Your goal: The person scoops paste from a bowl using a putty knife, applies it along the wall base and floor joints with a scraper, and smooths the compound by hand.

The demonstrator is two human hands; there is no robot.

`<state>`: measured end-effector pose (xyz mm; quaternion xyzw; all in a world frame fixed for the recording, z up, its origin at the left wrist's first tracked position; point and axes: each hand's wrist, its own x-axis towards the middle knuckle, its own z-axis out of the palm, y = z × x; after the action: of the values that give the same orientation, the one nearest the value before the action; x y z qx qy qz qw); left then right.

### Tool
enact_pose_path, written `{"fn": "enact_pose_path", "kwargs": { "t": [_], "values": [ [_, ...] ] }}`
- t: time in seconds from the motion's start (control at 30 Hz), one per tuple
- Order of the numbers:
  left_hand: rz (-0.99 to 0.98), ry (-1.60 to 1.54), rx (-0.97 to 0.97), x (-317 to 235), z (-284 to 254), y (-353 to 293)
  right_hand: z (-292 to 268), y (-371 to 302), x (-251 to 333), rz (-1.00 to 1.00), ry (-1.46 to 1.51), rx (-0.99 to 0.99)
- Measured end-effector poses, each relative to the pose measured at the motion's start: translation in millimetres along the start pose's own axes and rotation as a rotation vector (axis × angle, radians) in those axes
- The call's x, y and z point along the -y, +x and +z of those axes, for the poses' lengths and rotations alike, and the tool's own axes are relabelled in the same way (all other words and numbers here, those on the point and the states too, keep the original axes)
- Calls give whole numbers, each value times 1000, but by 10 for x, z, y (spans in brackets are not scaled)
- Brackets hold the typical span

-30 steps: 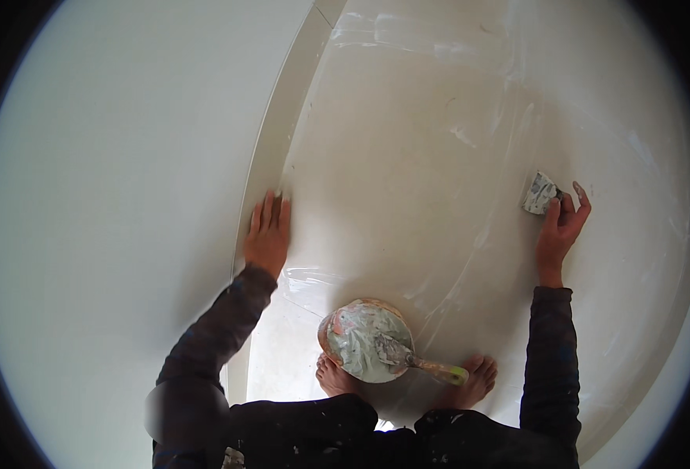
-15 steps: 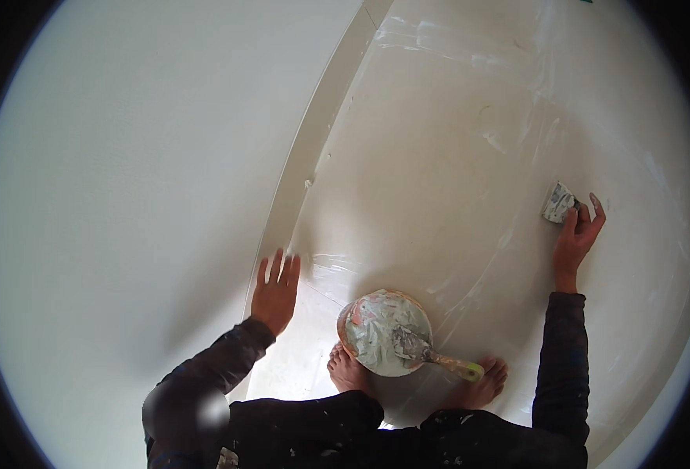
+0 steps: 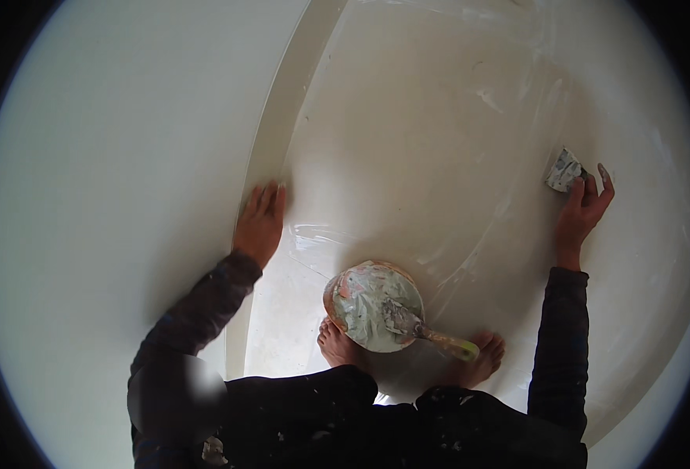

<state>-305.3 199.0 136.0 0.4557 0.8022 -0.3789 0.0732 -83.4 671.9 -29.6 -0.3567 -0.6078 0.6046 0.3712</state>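
At the left, my left hand (image 3: 259, 224) reaches to the skirting board (image 3: 274, 117), its fingers stretched out at the board's edge; I see nothing held in them. Far to the right, my right hand (image 3: 582, 215) grips a putty knife (image 3: 565, 170) whose broad blade is smeared with pale filler. Its handle is hidden by the fingers, and the index finger sticks up. Between my bare feet sits a round tub (image 3: 328, 298) of whitish filler (image 3: 364, 305). A second putty knife (image 3: 439, 338) with a greenish-yellow handle end lies across the tub, its blade in the filler.
Along the left rises a plain pale wall (image 3: 118, 156). The beige floor (image 3: 407, 148) carries white smears and streaks (image 3: 310, 236). My foot (image 3: 335, 342) stands close to the tub's left side, the other foot (image 3: 482, 361) near the knife handle.
My left hand has moved forward along the skirting board, to where a small white lump showed before. My right hand with the putty knife has gone slightly forward. The whole view has shifted a little.
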Motion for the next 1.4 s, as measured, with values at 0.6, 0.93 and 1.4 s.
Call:
{"fn": "enact_pose_path", "kwargs": {
  "t": [0.6,0.93,1.4],
  "values": [
    [-84,-161,160,-601,-144,-804,-17,18,-40,-61,48,44],
    [-282,88,-60,-388,9,410,-16,23,29,-56,-24,38],
    [-13,-49,528,-593,170,-1463,47,186,105,-78,30,48]
  ]
}}
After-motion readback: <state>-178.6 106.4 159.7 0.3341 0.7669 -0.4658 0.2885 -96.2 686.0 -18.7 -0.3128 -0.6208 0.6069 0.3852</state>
